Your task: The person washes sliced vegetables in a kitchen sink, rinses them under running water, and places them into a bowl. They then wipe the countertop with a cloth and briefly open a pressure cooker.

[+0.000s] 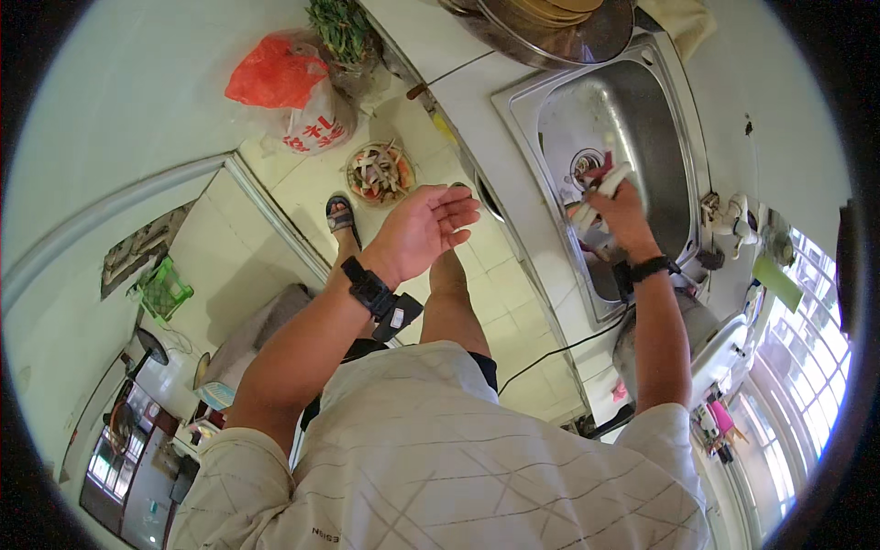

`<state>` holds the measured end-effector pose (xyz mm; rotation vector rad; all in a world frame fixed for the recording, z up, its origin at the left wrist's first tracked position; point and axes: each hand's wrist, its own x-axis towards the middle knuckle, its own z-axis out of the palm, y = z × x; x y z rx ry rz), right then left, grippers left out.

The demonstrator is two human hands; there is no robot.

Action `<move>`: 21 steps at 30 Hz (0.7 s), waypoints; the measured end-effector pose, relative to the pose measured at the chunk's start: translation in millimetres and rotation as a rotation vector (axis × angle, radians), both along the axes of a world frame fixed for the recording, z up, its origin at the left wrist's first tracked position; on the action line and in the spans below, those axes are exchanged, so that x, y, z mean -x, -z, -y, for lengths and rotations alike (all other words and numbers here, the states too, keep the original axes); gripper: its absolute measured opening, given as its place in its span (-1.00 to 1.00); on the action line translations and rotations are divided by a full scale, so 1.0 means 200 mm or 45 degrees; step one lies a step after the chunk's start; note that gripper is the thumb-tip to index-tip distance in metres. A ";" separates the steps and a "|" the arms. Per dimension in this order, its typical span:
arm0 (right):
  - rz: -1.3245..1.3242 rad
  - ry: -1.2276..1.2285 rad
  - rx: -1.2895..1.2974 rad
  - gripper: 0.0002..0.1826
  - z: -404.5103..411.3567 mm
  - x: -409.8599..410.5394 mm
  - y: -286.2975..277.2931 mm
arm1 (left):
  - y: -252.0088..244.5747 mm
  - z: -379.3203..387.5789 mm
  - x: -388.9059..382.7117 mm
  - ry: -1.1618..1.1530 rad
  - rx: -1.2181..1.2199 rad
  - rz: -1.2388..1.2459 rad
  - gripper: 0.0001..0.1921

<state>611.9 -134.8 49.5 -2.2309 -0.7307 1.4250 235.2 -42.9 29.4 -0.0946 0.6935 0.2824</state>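
My right hand (622, 210) is over the stainless steel sink (660, 117), closed around pale, peel-like scraps (614, 180) with a dark red piece among them. More scraps (595, 240) lie in the basin below that hand, near the drain strainer (588, 165). My left hand (430, 230) is held above the floor in front of my body, palm up, fingers slightly curled and holding nothing. Beyond it on the floor stands a round container (379, 173) filled with similar pale scraps and some reddish pieces. Both wrists wear black straps with devices.
A large metal pot (550, 34) stands on the white tiled counter (474, 82) beside the sink. A red and white plastic bag (316, 113) and leafy greens (340, 31) are on the floor by the wall. A black cable (564, 349) hangs across the counter edge. A faucet (739, 223) is behind the sink.
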 end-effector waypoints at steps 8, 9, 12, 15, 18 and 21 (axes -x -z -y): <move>-0.134 0.065 -0.410 -0.67 -0.08 0.85 -0.34 | 0.20 -0.03 0.45 -0.046 0.078 -0.070 -0.56; -0.188 0.005 -0.372 -0.67 -0.09 0.96 -0.28 | 0.23 -0.03 0.51 -0.063 0.098 -0.091 -0.58; -0.331 -0.012 -0.336 -0.67 -0.20 1.31 0.09 | 0.33 -0.03 0.71 -0.092 0.125 -0.268 -0.61; 0.053 -0.172 -0.196 -0.54 -0.32 1.60 0.62 | 0.45 -0.04 0.94 -0.133 0.151 -0.375 -0.62; -0.186 0.043 -0.039 -0.60 -0.33 1.77 1.12 | 0.59 -0.03 1.15 -0.192 0.178 -0.456 -0.62; 0.206 -0.133 -0.033 -0.54 -0.32 1.90 1.60 | 0.74 0.01 1.34 -0.255 0.208 -0.512 -0.62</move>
